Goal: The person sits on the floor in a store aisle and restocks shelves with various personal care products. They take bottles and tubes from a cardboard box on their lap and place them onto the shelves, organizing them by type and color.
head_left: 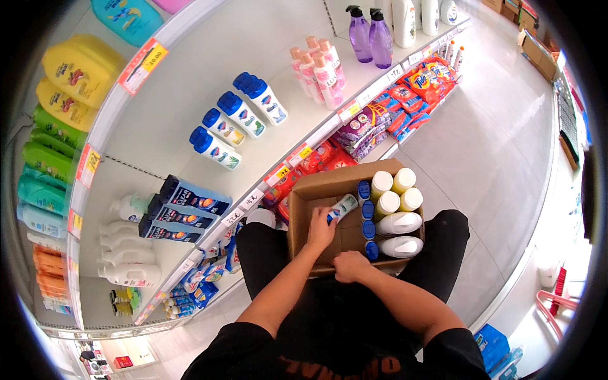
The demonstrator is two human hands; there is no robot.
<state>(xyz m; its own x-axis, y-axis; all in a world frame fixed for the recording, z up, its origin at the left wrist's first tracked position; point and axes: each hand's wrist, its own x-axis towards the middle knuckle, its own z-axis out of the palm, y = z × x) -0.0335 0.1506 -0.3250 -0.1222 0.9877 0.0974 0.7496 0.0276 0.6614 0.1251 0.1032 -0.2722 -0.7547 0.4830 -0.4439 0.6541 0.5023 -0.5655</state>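
Note:
A cardboard box (304,185) stands between my knees. My left hand (322,229) reaches into its left part, fingers wrapped around the blue-capped end of a white bottle (345,205) that lies tilted. At the box's near edge my right hand (350,266) is closed, its fingers curled over the rim. Right of the held bottle runs a row of bottles with blue caps (368,229). Beside them stand several bottles with pale round caps (404,180) and white bottles (400,247).
Left of the box, a shelf (272,155) holds blue-capped white bottles (242,114), pink bottles (320,73), purple pump bottles (370,38) and dark-blue boxed bottles (183,209). Bagged detergent (421,88) fills the lower shelf. Grey tiled floor (487,139) lies to the right.

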